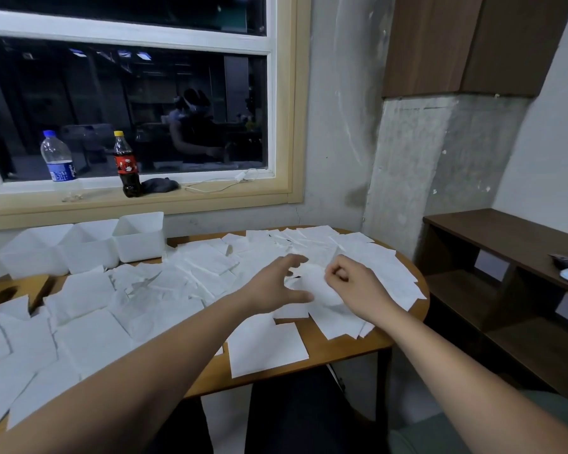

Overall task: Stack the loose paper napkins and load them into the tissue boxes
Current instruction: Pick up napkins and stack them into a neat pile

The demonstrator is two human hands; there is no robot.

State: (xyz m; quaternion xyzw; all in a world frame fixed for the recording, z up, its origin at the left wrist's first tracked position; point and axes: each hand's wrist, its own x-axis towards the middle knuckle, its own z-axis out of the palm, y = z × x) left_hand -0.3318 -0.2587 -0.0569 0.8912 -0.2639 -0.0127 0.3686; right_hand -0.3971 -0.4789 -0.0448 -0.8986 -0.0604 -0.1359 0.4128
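Bare concrete walls and a dark window back the wooden worktop point(341, 348), strewn with loose napkins point(191, 276). The right hand point(358, 286) pinches one raised napkin point(312, 273) with curled fingers. The left hand point(276, 286), spread and empty, hovers just beside it. The tissue boxes point(89, 245) stand at the far left (nearer the left hand, I judge).

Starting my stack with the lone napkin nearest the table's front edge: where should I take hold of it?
Probably its near right corner, coming from the front edge: the napkin lies flat, and bare table borders that corner, so it can be pinched up without dragging neighbours.
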